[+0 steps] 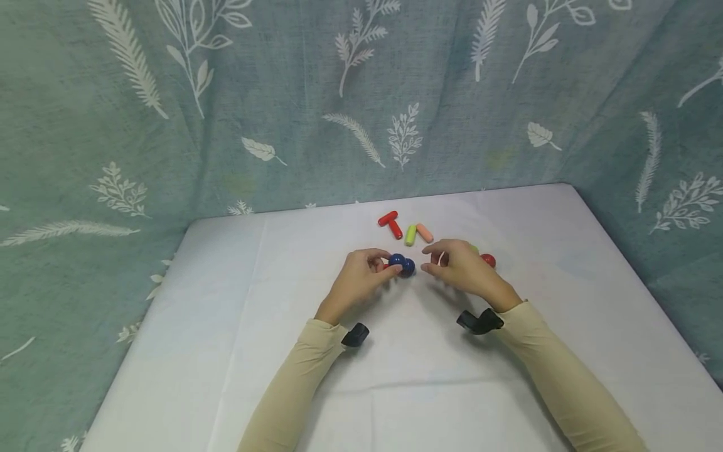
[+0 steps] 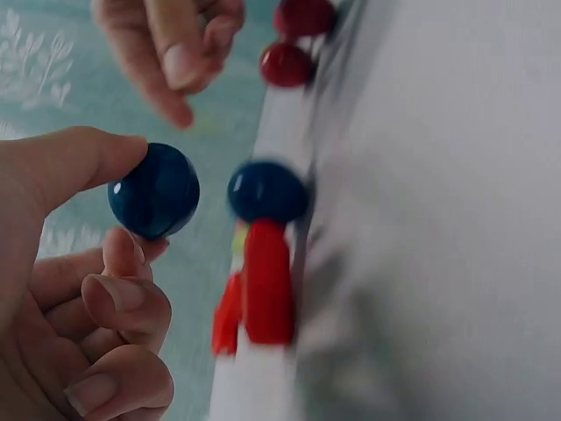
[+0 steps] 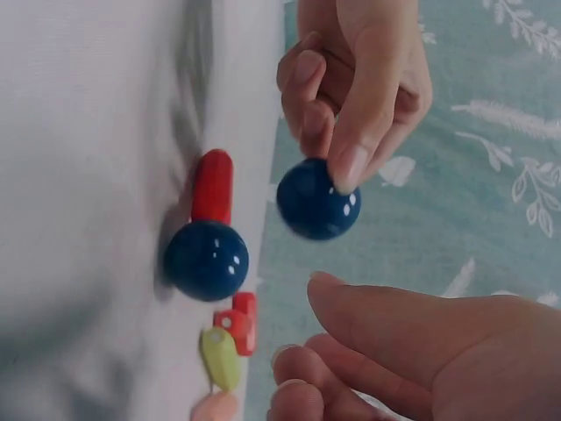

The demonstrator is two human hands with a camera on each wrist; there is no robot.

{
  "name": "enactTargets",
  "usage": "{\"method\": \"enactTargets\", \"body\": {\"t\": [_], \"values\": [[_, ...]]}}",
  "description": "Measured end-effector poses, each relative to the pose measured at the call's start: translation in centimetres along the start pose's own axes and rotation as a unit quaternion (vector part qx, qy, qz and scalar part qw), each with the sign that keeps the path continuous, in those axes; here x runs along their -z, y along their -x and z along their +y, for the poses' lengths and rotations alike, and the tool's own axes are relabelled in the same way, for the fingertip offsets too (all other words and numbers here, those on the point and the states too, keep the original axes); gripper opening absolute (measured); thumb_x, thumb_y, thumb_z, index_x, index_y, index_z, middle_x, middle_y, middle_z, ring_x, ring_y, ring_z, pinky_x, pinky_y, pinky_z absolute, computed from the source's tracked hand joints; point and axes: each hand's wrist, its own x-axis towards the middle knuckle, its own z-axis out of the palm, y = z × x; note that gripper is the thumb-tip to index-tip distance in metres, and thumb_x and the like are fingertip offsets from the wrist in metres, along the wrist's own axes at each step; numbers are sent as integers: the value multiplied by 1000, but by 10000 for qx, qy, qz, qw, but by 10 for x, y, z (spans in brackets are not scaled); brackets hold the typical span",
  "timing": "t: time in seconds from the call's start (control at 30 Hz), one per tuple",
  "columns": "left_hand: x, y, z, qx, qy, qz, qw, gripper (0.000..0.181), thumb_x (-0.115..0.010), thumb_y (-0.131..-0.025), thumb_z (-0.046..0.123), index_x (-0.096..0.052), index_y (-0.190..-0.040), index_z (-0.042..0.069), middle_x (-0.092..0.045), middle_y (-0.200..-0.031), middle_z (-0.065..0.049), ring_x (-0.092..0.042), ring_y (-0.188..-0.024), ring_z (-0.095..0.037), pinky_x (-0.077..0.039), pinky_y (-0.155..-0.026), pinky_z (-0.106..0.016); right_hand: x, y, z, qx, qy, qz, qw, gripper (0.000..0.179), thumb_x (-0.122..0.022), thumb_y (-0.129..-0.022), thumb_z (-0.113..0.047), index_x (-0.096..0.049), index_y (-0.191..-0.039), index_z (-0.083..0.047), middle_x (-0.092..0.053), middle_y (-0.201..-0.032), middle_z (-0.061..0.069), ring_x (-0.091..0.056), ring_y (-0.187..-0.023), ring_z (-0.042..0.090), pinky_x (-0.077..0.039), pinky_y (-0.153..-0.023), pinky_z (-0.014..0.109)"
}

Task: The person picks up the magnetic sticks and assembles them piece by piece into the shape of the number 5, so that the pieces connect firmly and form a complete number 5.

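Thumb and fingertips of my left hand [image 1: 354,277] pinch a glossy blue ball [image 2: 154,191], raised off the white table. Just below it on the table rests a second blue ball [image 3: 207,260], with a red rounded stick [image 2: 267,282] right beside it. My right hand [image 1: 464,269] is close by on the right, fingers loosely bent and thumb apart, with nothing between them. Its fingertips point toward the held ball, a small gap away in the right wrist view.
Beyond the hands lie red sticks [image 1: 395,230], a yellow-green stick [image 1: 410,235] and a peach stick [image 1: 425,233]. A red ball [image 1: 488,260] and a partly hidden green piece [image 1: 474,249] are behind my right hand. A leaf-patterned curtain [image 1: 316,144] hangs along the table's back edge.
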Motion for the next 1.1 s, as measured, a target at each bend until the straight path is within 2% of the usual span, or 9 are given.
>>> {"method": "enactTargets", "body": {"t": [0.2, 0.4, 0.5, 0.63, 0.83, 1.1], "values": [[21, 4, -18, 254, -108, 402, 9988, 41, -79, -91, 37, -73, -120, 8, -57, -78, -1, -51, -70, -14, -38, -58, -25, -11, -14, -1, -445, -145, -226, 9986, 42, -77, -93, -21, -68, -131, -4, -70, -100, 9, -59, -81, 20, -49, -63, 27], [32, 7, -36, 218, -159, 618, 9977, 41, -78, -92, 37, -74, -118, 5, -60, -80, -2, -53, -71, -15, -41, -60, -25, -22, -23, 1, -709, -154, -351, 9967, 46, -79, -92, -22, -68, -133, -5, -69, -112, 11, -61, -90, 22, -51, -73, 29], [34, 7, -44, 162, -168, 617, 9978, 42, -78, -91, 37, -74, -117, 4, -60, -79, -3, -53, -71, -15, -42, -60, -24, -27, -25, 3, -737, -161, -360, 9965, 47, -80, -90, -22, -68, -133, -5, -69, -118, 12, -62, -94, 22, -52, -78, 30], [35, 8, -50, 157, -196, 581, 9980, 44, -79, -91, 37, -74, -117, 3, -60, -78, -3, -53, -70, -15, -42, -60, -24, -32, -26, 2, -664, -213, -346, 9970, 49, -82, -89, -21, -68, -132, -3, -69, -121, 13, -62, -91, 22, -52, -77, 29], [37, 9, -56, 269, -275, 515, 9979, 43, -79, -91, 37, -73, -118, 4, -60, -77, -2, -52, -68, -14, -41, -58, -24, -37, -27, 0, -642, -253, -373, 9969, 48, -81, -90, -20, -67, -132, -2, -70, -116, 13, -59, -85, 19, -48, -69, 26], [38, 8, -61, 221, -278, 424, 9985, 41, -79, -92, 34, -73, -118, 4, -60, -74, -3, -53, -64, -14, -40, -54, -23, -41, -27, -1, -819, -274, -394, 9955, 47, -82, -90, -22, -68, -132, -5, -71, -111, 10, -61, -94, 22, -52, -77, 29]]}}
